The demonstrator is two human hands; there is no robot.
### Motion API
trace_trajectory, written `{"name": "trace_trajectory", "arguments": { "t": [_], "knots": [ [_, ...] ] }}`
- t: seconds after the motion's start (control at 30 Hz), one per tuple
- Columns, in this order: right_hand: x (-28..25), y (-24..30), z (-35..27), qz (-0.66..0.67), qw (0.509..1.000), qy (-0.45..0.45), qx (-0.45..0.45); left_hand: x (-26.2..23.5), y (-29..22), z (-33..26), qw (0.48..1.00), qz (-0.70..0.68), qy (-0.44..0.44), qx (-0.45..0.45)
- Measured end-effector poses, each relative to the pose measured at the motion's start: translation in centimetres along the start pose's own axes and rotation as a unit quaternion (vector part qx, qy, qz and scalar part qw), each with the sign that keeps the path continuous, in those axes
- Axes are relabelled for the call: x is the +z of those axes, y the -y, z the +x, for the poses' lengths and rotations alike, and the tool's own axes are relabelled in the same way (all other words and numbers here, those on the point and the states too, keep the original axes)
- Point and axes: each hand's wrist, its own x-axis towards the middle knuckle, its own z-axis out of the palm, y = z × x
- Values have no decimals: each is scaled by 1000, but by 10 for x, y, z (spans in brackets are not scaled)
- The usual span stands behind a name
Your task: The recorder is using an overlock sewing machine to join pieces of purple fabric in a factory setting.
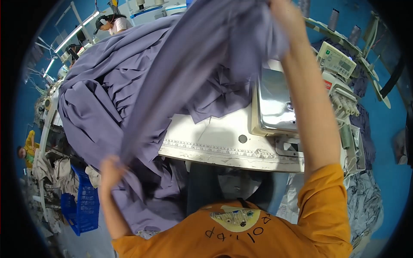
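Note:
A long piece of purple-grey fabric (172,81) stretches slantwise across the view between my two hands, blurred by motion. My left hand (112,173), low at the left and also blurred, is closed on its lower end. High at the top edge, my right hand (282,10) grips the raised end; its fingers are partly cut off and smeared. More of the same fabric lies in a large folded heap (92,103) on the left of the table and hangs over its front edge. Beneath the raised piece, a crumpled part (221,96) rests on the white tabletop (202,131).
A sewing machine (275,103) with a shiny metal cover stands right of centre, its control panel (337,61) behind my right forearm. A ruler strip (215,149) runs along the table's front. A blue crate (81,202) sits at lower left. Two people (118,25) work farther off.

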Motion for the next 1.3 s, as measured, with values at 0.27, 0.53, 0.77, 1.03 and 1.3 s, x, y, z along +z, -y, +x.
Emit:
{"name": "trace_trajectory", "arguments": {
  "t": [0.27,0.53,0.77,1.03,1.3],
  "knots": [
    [48,-2,68,438,884,48,156,-240,174,259,864,-98,-476,-130],
    [96,-51,-176,100,986,134,19,-69,16,198,910,-17,-403,93],
    [77,-62,-283,13,979,196,48,13,-75,38,941,136,-156,268],
    [80,-76,-297,88,965,196,151,60,162,-73,871,224,-354,-257],
    [82,-78,-300,64,972,195,117,256,-22,-237,938,-53,310,-144]
  ]
}}
